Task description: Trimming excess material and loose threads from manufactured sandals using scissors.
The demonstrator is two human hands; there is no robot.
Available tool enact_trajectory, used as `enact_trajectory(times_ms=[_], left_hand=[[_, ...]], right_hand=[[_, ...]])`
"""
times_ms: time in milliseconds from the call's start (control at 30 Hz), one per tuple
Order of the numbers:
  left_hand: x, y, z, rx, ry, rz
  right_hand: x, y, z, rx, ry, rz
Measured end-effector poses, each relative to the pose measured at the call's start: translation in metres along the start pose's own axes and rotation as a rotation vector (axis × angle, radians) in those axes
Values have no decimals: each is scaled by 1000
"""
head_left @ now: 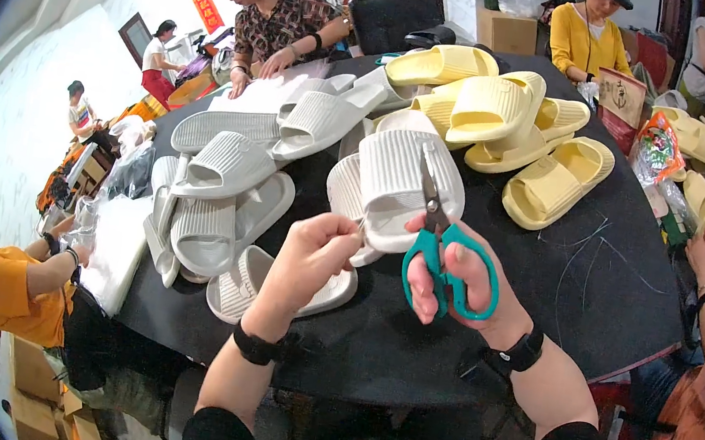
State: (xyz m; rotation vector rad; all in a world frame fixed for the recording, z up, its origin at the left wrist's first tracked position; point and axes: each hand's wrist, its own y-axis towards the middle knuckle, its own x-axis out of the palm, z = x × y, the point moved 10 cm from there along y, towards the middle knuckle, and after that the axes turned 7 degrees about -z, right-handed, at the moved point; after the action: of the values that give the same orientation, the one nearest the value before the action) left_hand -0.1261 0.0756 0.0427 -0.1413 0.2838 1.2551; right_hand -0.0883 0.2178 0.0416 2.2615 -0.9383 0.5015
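Observation:
My right hand (489, 296) has its fingers through the teal handles of a pair of scissors (433, 200). Their narrow blades point away from me, in front of a white ribbed slipper (394, 172). Fingertips of that hand are close to the slipper's near edge; I cannot tell if they grip it. My left hand (317, 255) is closed in a pinch just left of the slipper's near end, and whatever it pinches is too small or hidden. Below and behind the left hand lies another white slipper (235, 286).
White slippers (226, 168) are piled on the left of the black table (406, 352), yellow slippers (557, 185) on the right. Thin clear strands (593, 252) lie at the right. Several people work around the table, one handling white sheets (267, 93) across from me.

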Motion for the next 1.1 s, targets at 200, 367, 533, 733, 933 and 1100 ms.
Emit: enact_trajectory(times_ms=[200,367,533,733,933,1100], left_hand=[[-10,-14,-35,-10,-138,45],[9,-11,-27,20,37,-10],[55,-17,23,100,256,-150],[42,-28,26,220,432,4],[7,-16,-18,39,-63,15],[19,1,-16,91,-81,-7]], right_hand=[[27,-5,-5,87,-13,-164],[25,-12,-24,43,-48,-118],[14,-18,-38,-44,-12,-72],[12,-10,-45,-135,64,-142],[8,-1,-31,19,-152,-47],[1,-3,-6,173,-362,-51]])
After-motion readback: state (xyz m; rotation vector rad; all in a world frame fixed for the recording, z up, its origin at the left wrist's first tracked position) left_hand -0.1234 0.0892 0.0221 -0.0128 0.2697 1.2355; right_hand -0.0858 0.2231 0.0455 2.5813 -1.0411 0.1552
